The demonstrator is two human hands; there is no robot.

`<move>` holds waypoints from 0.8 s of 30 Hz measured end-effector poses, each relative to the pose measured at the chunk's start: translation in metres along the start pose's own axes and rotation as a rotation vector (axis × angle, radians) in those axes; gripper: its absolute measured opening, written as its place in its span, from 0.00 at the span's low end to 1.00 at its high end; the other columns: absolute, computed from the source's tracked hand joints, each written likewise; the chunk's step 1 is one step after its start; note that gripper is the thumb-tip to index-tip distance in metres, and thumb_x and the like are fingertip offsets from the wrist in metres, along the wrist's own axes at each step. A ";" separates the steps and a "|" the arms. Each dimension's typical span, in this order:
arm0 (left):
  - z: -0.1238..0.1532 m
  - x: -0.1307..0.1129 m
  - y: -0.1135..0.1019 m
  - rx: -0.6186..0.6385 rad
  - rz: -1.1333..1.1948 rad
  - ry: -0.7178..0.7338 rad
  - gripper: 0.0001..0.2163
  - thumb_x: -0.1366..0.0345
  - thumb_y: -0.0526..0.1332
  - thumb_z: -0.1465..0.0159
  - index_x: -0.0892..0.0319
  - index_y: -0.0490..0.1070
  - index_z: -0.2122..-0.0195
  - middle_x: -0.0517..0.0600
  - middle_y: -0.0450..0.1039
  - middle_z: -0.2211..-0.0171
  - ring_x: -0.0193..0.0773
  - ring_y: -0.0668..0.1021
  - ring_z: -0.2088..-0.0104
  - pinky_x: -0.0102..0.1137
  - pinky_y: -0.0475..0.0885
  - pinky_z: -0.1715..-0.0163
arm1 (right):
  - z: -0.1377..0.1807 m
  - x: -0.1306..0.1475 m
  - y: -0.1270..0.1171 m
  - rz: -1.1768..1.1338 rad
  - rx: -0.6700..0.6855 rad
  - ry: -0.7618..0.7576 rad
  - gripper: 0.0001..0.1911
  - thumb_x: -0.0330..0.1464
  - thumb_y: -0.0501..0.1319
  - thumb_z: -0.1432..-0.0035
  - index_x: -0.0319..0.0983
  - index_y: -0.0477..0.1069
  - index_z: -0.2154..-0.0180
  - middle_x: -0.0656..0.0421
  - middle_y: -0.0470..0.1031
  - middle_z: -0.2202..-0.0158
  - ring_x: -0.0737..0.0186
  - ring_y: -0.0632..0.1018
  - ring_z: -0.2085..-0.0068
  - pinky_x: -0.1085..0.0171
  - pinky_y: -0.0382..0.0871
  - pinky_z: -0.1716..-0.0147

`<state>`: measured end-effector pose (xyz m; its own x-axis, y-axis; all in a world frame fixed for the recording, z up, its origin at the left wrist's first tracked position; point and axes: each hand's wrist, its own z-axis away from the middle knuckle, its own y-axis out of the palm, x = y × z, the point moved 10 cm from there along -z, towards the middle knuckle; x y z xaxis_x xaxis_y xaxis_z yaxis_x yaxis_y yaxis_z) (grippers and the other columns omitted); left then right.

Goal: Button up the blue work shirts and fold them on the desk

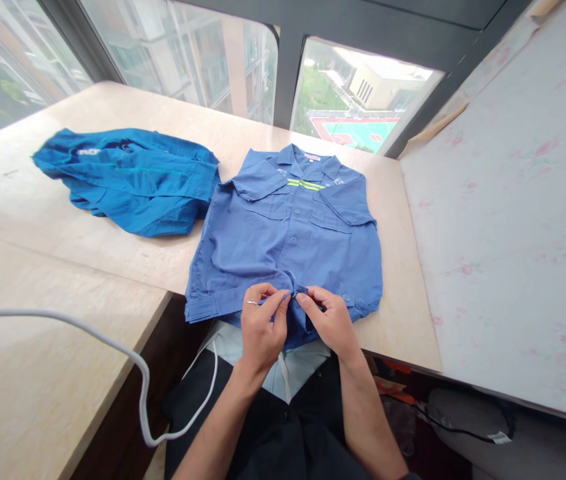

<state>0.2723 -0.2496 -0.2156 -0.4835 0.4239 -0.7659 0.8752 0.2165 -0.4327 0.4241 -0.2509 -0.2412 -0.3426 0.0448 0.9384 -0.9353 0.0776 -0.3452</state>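
A blue work shirt (287, 240) lies face up on the beige counter (163, 260), collar toward the window, its hem hanging over the near edge. My left hand (261, 327), with a ring on one finger, pinches the shirt's front placket near the hem. My right hand (327, 320) pinches the same placket from the other side, fingertips almost meeting the left hand's at a lower button. Both hands are closed on the fabric.
A second, brighter blue garment (133, 177) lies crumpled on the counter to the left. A white cable (113, 347) crosses the lower left step of the counter. A pale wall (507, 213) rises at the right. Windows run along the back.
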 end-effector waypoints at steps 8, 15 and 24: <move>-0.002 0.010 -0.004 -0.017 0.178 -0.073 0.06 0.70 0.61 0.35 0.58 0.79 0.62 0.50 0.78 0.62 0.36 0.79 0.61 0.32 0.75 0.57 | -0.001 0.002 -0.002 -0.055 -0.110 0.045 0.12 0.40 0.64 0.42 0.38 0.77 0.70 0.62 0.75 0.75 0.66 0.72 0.73 0.68 0.67 0.70; 0.000 0.024 -0.005 -0.006 0.252 -0.180 0.06 0.67 0.62 0.36 0.57 0.80 0.63 0.51 0.80 0.62 0.37 0.81 0.61 0.33 0.77 0.57 | -0.004 -0.001 0.006 -0.078 -0.113 0.085 0.13 0.41 0.64 0.43 0.38 0.75 0.72 0.62 0.73 0.77 0.67 0.69 0.75 0.68 0.64 0.74; 0.008 0.041 -0.003 -0.043 0.404 -0.311 0.06 0.66 0.65 0.38 0.56 0.82 0.63 0.51 0.82 0.62 0.40 0.82 0.59 0.35 0.77 0.54 | -0.012 -0.020 0.014 -0.084 -0.117 0.144 0.15 0.41 0.61 0.44 0.40 0.66 0.77 0.66 0.63 0.81 0.69 0.63 0.78 0.68 0.57 0.77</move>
<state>0.2496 -0.2396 -0.2495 -0.0830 0.2008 -0.9761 0.9901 0.1280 -0.0578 0.4188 -0.2385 -0.2646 -0.2402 0.1743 0.9549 -0.9405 0.2018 -0.2734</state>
